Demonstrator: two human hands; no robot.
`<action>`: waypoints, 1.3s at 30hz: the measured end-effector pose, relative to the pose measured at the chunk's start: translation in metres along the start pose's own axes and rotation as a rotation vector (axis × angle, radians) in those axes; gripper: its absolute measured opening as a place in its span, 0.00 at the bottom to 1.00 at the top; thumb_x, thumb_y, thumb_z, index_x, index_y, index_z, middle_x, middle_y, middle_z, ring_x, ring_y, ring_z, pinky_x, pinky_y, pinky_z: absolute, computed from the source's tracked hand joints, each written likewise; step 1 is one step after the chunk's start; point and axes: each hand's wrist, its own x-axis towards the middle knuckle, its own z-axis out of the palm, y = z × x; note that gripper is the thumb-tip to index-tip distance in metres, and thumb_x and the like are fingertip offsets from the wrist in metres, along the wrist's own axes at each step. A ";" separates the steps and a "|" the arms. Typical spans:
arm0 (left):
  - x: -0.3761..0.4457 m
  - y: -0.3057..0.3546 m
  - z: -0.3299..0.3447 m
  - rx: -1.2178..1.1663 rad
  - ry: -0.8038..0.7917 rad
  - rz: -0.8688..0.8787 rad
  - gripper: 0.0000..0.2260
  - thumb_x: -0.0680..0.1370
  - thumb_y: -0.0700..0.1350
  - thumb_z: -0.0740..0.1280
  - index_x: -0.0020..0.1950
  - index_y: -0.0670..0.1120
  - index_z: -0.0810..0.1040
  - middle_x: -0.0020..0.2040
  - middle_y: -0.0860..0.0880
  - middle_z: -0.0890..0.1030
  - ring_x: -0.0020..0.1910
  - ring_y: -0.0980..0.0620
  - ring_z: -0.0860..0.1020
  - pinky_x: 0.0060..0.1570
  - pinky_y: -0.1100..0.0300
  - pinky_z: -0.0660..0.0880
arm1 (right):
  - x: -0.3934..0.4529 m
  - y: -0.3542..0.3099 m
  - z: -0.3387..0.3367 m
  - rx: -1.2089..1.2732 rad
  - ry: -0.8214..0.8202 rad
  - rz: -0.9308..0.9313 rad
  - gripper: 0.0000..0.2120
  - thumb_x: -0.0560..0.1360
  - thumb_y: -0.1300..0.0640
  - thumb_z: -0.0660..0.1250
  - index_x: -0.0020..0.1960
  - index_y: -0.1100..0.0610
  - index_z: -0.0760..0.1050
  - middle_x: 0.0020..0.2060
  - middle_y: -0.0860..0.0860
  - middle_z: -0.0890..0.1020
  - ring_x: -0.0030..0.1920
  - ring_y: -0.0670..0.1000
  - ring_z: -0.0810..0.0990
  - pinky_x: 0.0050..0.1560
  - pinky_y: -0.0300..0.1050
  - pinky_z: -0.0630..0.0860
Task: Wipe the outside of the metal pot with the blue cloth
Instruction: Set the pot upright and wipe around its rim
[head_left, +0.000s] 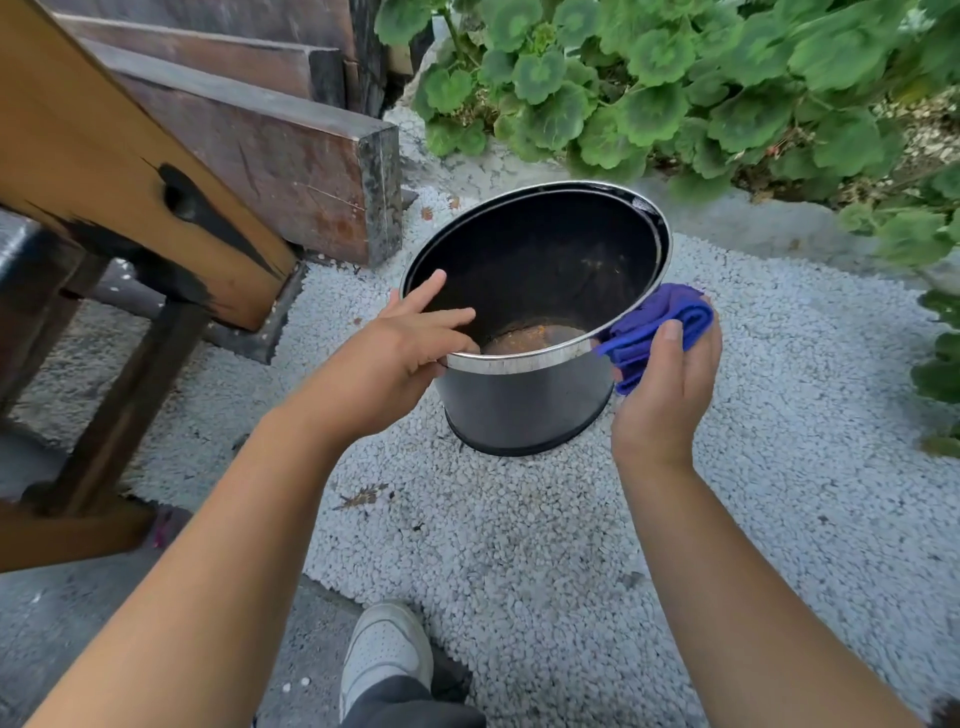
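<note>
A large metal pot (524, 400) with a dark inside and a shiny rim is held above white gravel, tilted with its mouth towards me. My left hand (400, 364) grips the near left rim, fingers reaching inside. My right hand (670, 384) holds the bunched blue cloth (654, 327) pressed against the pot's right outer wall, just below the rim. Brownish residue shows at the pot's bottom.
White gravel (519, 545) covers the ground under the pot. Wooden beams and a bench (156, 182) stand to the left. Green leafy plants (675, 88) fill the back right. My white shoe (384, 649) is at the bottom centre.
</note>
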 end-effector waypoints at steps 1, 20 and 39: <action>0.001 0.001 0.002 0.003 0.006 -0.003 0.16 0.75 0.30 0.68 0.59 0.45 0.81 0.70 0.43 0.74 0.77 0.41 0.54 0.72 0.32 0.55 | -0.001 -0.003 0.001 0.013 -0.015 -0.016 0.23 0.76 0.46 0.55 0.65 0.57 0.71 0.67 0.69 0.68 0.48 0.53 0.77 0.41 0.45 0.77; 0.018 0.073 0.054 0.034 0.346 -0.194 0.08 0.72 0.38 0.64 0.40 0.50 0.80 0.42 0.55 0.83 0.62 0.53 0.76 0.58 0.51 0.55 | -0.055 -0.005 0.023 -0.131 0.022 0.063 0.28 0.75 0.57 0.68 0.73 0.59 0.64 0.71 0.53 0.59 0.70 0.52 0.66 0.69 0.44 0.66; 0.070 0.101 0.052 0.267 0.034 -0.208 0.15 0.74 0.61 0.64 0.43 0.51 0.69 0.42 0.51 0.80 0.49 0.44 0.78 0.42 0.52 0.65 | 0.021 -0.004 -0.004 0.181 -0.084 0.228 0.04 0.71 0.50 0.67 0.44 0.48 0.80 0.39 0.48 0.81 0.38 0.48 0.78 0.39 0.47 0.75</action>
